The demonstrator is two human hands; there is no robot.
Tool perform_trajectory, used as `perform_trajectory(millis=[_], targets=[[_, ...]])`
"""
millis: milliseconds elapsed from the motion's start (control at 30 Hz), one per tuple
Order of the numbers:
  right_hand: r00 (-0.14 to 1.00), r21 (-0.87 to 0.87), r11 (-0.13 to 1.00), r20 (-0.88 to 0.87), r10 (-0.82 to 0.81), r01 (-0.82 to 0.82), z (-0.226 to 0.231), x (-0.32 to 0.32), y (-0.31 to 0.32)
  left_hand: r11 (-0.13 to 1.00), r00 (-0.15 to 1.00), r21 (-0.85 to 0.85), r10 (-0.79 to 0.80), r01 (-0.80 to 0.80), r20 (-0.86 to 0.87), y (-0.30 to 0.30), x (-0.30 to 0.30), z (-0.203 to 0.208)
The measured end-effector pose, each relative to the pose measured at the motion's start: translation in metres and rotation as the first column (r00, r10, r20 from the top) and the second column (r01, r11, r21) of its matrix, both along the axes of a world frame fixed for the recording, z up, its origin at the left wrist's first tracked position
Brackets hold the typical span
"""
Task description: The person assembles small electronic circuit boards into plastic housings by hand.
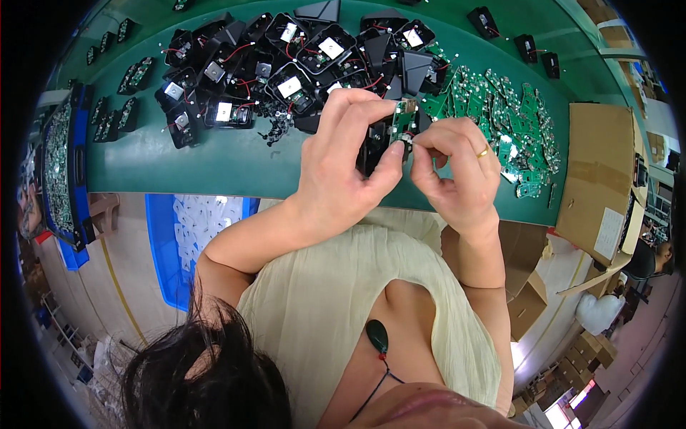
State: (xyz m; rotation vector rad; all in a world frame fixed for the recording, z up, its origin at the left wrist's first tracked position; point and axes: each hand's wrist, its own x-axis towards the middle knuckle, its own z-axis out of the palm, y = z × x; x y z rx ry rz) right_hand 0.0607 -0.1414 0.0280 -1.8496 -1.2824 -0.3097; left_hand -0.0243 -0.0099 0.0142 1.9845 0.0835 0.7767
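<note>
My left hand [336, 161] is closed around a black plastic housing [373, 149], raised above the near part of the green bench. A small green circuit board [405, 123] stands at the housing's right side, between my left thumb and fingers. My right hand [461, 168], with a ring on one finger, comes in from the right. Its thumb and index finger are pinched together at the lower right edge of the board, by a tiny pale part. Whatever sits between those fingertips is too small to make out.
Black housings [289, 87] with red wires are heaped at the back. Loose circuit boards [514, 139] lie piled to the right, beside a cardboard box [593, 171]. Small black pieces [277, 129] lie mid-bench. A blue bin [163, 264] stands below the front edge; a blue-framed rack [80, 164] is left.
</note>
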Motion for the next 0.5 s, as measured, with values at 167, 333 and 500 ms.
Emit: perform_trajectory(millis=[167, 333, 500], targets=[[0.999, -0.013, 1.0, 0.039, 0.002, -0.002, 0.0009, 0.0014, 0.0003, 1.0, 1.0, 0.02, -0.01, 0.01, -0.005, 0.0004, 0.0001, 0.0011], [0.997, -0.01, 1.0, 0.078, -0.008, 0.009, 0.0004, 0.0013, 0.0006, 0.999, 1.0, 0.052, -0.008, 0.008, 0.003, -0.0001, 0.0, 0.002], [0.995, -0.003, 1.0, 0.093, -0.024, 0.024, -0.0049, -0.0003, 0.0017, 0.999, 0.999, 0.024, -0.021, 0.022, -0.029, -0.0023, -0.0005, 0.0003]])
